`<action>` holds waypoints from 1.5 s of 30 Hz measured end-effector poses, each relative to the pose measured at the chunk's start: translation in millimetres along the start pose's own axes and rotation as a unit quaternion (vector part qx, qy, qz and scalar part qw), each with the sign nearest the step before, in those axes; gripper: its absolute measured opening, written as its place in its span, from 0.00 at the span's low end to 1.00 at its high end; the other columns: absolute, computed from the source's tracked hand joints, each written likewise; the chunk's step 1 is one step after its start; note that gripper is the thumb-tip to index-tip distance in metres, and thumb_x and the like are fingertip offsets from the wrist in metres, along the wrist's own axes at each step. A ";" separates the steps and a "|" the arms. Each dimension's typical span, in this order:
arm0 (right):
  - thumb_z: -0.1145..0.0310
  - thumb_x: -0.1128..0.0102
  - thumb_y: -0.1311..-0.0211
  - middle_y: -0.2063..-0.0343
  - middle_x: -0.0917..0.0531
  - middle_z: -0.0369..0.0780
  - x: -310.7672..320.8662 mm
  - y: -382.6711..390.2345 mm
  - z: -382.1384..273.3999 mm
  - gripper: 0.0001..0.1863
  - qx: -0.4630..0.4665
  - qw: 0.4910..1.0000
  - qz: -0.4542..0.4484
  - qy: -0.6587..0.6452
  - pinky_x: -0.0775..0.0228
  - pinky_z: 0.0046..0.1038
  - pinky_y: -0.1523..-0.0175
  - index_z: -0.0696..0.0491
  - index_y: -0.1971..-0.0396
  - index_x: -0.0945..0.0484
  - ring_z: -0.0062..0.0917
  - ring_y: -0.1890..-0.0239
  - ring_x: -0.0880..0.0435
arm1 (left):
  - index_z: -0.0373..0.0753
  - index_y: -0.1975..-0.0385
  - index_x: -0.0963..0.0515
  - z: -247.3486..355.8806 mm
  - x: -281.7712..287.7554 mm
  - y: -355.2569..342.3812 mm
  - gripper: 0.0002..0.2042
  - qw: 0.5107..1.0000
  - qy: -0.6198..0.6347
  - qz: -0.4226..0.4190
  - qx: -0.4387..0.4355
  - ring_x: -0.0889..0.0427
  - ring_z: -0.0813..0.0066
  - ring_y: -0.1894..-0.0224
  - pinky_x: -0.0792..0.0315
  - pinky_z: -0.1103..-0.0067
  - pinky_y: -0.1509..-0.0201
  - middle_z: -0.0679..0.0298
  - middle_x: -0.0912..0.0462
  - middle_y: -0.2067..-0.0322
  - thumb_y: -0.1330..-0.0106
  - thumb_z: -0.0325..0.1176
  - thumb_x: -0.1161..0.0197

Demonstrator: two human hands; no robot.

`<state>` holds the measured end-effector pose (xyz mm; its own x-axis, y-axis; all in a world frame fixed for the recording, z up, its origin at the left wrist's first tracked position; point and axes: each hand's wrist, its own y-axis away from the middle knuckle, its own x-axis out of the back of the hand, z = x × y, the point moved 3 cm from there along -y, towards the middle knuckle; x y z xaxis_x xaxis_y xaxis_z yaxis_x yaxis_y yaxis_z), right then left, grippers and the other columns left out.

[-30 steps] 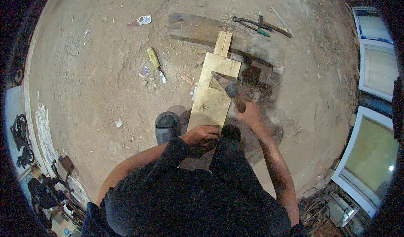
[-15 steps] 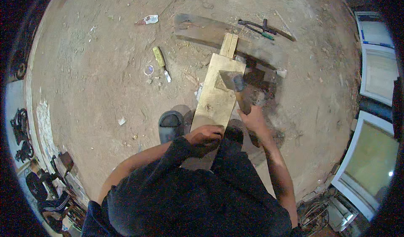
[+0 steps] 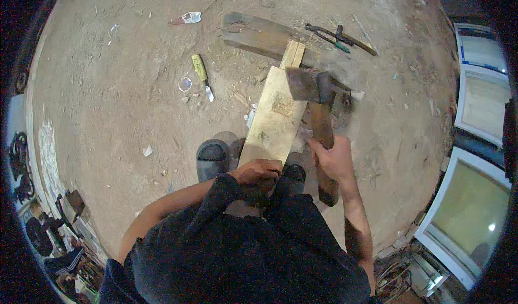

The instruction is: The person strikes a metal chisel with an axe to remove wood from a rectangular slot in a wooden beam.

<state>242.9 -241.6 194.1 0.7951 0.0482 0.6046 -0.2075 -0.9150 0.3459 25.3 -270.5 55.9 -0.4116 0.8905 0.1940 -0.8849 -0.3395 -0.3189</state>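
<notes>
A pale wooden board [image 3: 264,134] slopes between my feet, its narrow far end on a dark weathered beam [image 3: 251,31]. My left hand [image 3: 258,173] is closed on the near end, fingers curled at its edge. My right hand [image 3: 334,158] grips the wooden handle of a hatchet-like tool [image 3: 305,84]. Its broad dark blade is raised over the far right part of the board, smeared a little by motion. The handle's butt sticks out below the hand. A rough, chipped patch [image 3: 283,105] marks the board's upper face.
Left of the board lies a yellow-handled chisel [image 3: 199,69] near a small round disc [image 3: 185,84]. Pincers [image 3: 326,37] and a hammer [image 3: 359,42] lie beyond the beam. Framed panels [image 3: 464,212] line the right side; assorted clutter [image 3: 54,234] sits at the left.
The hatchet-like tool has risen off the chipped patch and moved up and right with my right hand. My left hand stays on the board's near end. The whole view has shifted slightly.
</notes>
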 end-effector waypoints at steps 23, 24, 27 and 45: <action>0.59 0.33 0.44 0.76 0.16 0.52 -59.8 -3.5 84.9 0.19 -0.062 0.989 -0.038 0.127 0.27 0.40 0.65 0.63 0.69 0.18 0.44 0.72 0.15 | 0.38 0.61 0.26 -5.2 -2.4 3.7 0.11 0.999 0.008 -0.039 -0.012 0.23 0.55 0.57 0.25 0.68 0.53 0.58 0.25 0.62 0.44 0.29 0.38; 0.59 0.33 0.44 0.76 0.16 0.52 -58.9 -6.7 85.5 0.18 -0.038 0.992 -0.023 0.114 0.27 0.40 0.65 0.63 0.69 0.18 0.44 0.72 0.15 | 0.37 0.62 0.26 -6.5 -2.6 3.8 0.10 0.999 0.016 -0.039 -0.007 0.23 0.55 0.57 0.26 0.69 0.53 0.58 0.24 0.62 0.42 0.29 0.38; 0.59 0.33 0.44 0.76 0.15 0.51 -53.4 -14.3 99.5 0.18 -0.014 0.997 -0.010 0.073 0.27 0.39 0.65 0.62 0.69 0.18 0.43 0.72 0.15 | 0.37 0.62 0.26 -11.5 -6.1 3.5 0.06 0.998 0.042 -0.039 0.004 0.23 0.56 0.56 0.26 0.70 0.53 0.58 0.24 0.62 0.36 0.28 0.41; 0.65 0.32 0.41 0.81 0.19 0.36 28.5 -18.1 -8.8 0.13 0.062 0.996 0.027 -0.063 0.31 0.28 0.70 0.61 0.74 0.19 0.20 0.77 0.23 | 0.33 0.65 0.26 -8.6 -8.4 0.4 0.12 0.989 0.114 -0.005 0.099 0.22 0.54 0.56 0.25 0.68 0.52 0.55 0.24 0.60 0.49 0.29 0.38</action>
<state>264.3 -220.1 211.3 0.8519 -0.0463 0.5217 -0.1864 -0.9577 0.2194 30.3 -275.5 46.2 -0.3631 0.9314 -0.0257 -0.9230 -0.3633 -0.1268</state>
